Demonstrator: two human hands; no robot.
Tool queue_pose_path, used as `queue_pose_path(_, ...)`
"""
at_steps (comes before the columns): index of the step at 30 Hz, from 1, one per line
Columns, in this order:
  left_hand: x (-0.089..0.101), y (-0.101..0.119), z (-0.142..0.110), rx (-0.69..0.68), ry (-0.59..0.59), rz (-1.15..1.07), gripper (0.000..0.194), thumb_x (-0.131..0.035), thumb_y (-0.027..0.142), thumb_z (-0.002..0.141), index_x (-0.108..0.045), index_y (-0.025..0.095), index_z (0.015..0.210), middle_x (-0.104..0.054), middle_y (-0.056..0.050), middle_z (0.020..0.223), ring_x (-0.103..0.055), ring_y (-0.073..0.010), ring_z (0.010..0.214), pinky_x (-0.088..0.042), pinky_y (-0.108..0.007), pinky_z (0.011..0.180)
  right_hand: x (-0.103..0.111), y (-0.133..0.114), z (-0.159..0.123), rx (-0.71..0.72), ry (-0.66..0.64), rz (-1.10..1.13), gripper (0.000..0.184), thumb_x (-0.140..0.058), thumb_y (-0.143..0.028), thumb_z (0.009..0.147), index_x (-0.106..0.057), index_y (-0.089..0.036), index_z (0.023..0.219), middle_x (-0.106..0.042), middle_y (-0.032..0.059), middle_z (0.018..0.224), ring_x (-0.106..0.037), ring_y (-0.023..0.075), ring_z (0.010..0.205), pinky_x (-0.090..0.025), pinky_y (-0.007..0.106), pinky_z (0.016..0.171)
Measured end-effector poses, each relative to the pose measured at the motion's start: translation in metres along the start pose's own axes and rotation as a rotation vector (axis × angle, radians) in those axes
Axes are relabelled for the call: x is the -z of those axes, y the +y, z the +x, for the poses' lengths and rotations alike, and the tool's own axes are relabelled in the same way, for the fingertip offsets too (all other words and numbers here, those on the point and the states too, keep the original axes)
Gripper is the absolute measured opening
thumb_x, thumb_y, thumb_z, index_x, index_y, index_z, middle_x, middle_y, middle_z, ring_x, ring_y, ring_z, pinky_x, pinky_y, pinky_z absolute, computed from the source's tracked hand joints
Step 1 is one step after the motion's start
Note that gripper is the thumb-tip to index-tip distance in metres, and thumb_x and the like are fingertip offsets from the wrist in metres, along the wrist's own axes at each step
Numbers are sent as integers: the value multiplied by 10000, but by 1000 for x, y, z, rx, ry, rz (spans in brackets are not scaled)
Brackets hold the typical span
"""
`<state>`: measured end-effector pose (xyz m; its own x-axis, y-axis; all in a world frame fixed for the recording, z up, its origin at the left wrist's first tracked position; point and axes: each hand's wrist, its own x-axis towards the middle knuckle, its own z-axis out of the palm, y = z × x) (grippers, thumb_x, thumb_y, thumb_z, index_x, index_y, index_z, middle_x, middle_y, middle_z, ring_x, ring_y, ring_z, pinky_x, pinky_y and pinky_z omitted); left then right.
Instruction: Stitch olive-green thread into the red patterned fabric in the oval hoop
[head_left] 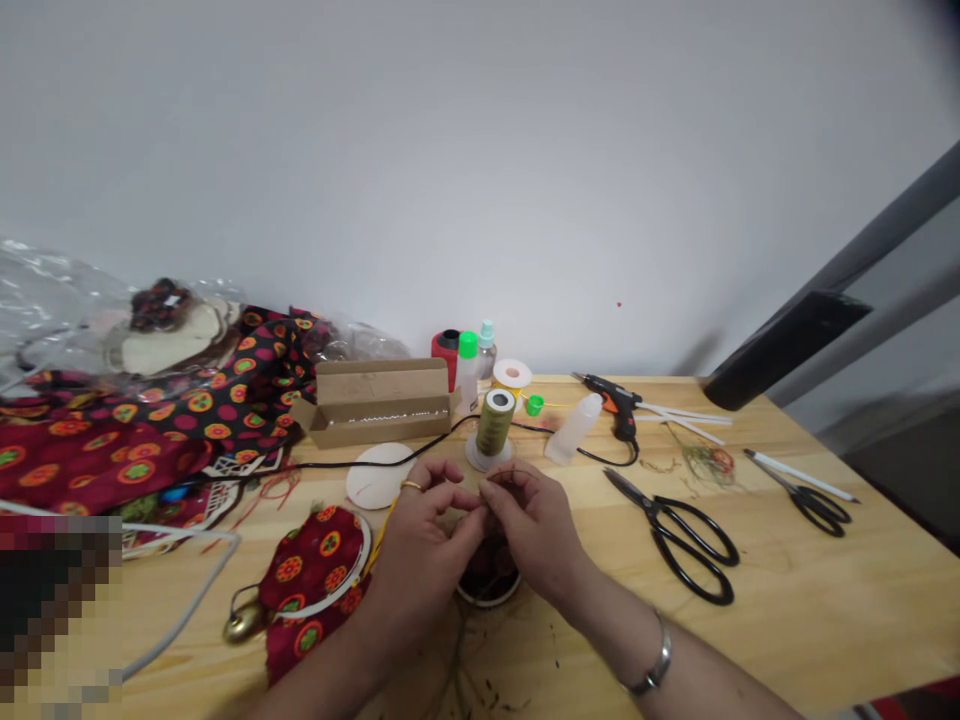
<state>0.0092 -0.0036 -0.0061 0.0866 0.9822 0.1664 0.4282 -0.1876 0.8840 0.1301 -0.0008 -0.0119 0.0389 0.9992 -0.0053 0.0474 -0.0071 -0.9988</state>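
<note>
My left hand (pixel 439 535) and my right hand (pixel 532 525) meet at the fingertips, thumbs and forefingers pinched together. A thin thread (pixel 517 472) arches over the fingers of my right hand. Whatever my left fingertips pinch is too small and covered to name. Right below both hands lies a dark, round, fabric-covered piece with a pale rim (pixel 489 602), partly hidden by them. Just beyond the fingertips stands an olive thread spool (pixel 495 425). Left of my left hand is a red patterned fabric piece (pixel 319 560) with a white rim and a brass bell (pixel 244 622).
Black-handled scissors (pixel 686 535) lie to the right, with smaller scissors (pixel 814 505) further off. A glue gun (pixel 615 400), a white bottle (pixel 574 430) and an open cardboard box (pixel 382 405) stand behind. Patterned cloth (pixel 255 390) fills the left. Loose threads (pixel 709 463) lie right.
</note>
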Motion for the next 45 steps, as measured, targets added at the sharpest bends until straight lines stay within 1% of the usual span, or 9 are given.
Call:
queue_pose_path(5,0,-1,1,42,-21,-61,138,-566,244,709,-640,183,609,-459,-34,945,-488,-177,930,-369,-271,833,1,3,2,-17,-19,40,58,-543,-205,730,-530,-170,685,-486,-42,537,-434,88,469,-364,195,444)
queue_pose_path(9,-1,-6,4,139,-70,-279,125,-604,245,687,-636,167,595,-461,-30,948,-513,-159,878,-418,-234,749,3,4,5,-46,-8,41,57,-549,-203,724,-528,-168,685,-467,-53,496,-412,82,438,-352,196,430)
queue_pose_path(15,-2,-9,4,375,-174,-597,109,-667,233,639,-642,142,584,-505,-29,920,-545,-146,759,-448,-238,648,6,5,6,-44,-17,63,44,-556,-199,720,-547,-162,699,-478,-51,495,-415,79,445,-350,197,437)
queue_pose_path(20,-1,-7,4,436,-250,-798,98,-673,185,649,-642,130,573,-548,-32,899,-564,-145,725,-453,-254,641,8,3,6,-51,-38,32,58,-553,-191,724,-548,-161,675,-462,-58,477,-403,76,442,-341,194,437)
queue_pose_path(26,1,-3,5,516,-317,-987,90,-701,112,610,-633,114,552,-607,-27,791,-592,-134,675,-467,-253,657,8,-2,5,-62,-51,-30,61,-575,-200,701,-572,-149,667,-536,-22,548,-463,97,499,-382,209,471)
queue_pose_path(31,3,-2,5,625,-364,-1059,87,-669,62,618,-631,104,552,-635,-30,661,-604,-122,624,-488,-257,680,9,-4,3,-51,-68,-30,55,-574,-188,700,-576,-149,661,-586,0,605,-523,118,572,-417,224,535)
queue_pose_path(35,6,-2,6,653,-418,-1069,61,-619,55,647,-651,89,607,-626,-42,632,-577,-101,595,-489,-235,641,9,-1,3,-59,-83,8,53,-578,-200,705,-568,-161,672,-573,-15,577,-503,105,520,-397,213,493)
queue_pose_path(39,8,-3,6,644,-416,-1088,74,-600,76,663,-614,98,593,-538,-3,538,-494,-69,503,-434,-189,516,9,-2,3,-64,-102,18,70,-578,-197,706,-558,-166,646,-493,-50,481,-443,87,450,-351,195,438)
queue_pose_path(45,7,-6,6,625,-396,-995,105,-646,168,686,-575,113,632,-332,90,446,-233,-11,388,-177,-133,373,10,-1,5,-55,-90,3,71,-559,-182,710,-554,-169,640,-478,-54,473,-448,90,436,-350,200,433)
